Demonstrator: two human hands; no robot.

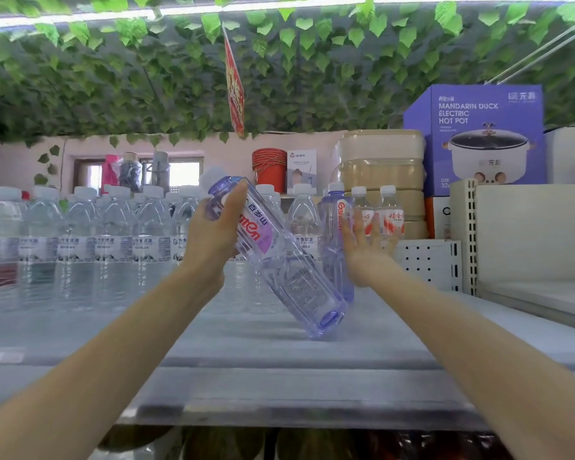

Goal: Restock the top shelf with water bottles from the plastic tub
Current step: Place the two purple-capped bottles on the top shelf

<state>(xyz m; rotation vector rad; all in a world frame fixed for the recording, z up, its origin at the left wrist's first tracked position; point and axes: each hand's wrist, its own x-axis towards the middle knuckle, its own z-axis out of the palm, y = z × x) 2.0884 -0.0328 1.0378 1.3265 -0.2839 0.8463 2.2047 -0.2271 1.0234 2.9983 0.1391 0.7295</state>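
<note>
tilted water bottle (289,270): long axis runs from cap at upper left to base at lower right, base corner apparently on the top shelf (246,353). left hand (218,227) grips its upper part from the left; right hand (367,247), fingers spread and empty, hovers just right of it, near an upright bottle (333,247).

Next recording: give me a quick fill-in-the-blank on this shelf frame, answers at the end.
1. The left hand grips a purple-tinted Ganten bottle that is not upright but ____.
2. The right hand, holding nothing, is ____ with fingers spread beside a second, upright Ganten bottle.
3. The purple box at the right reads MANDARIN DUCK ELECTRIC ____.
4. The stacked buckets at the back are ____.
Missing words: tilted; open; hot pot; red.
</note>
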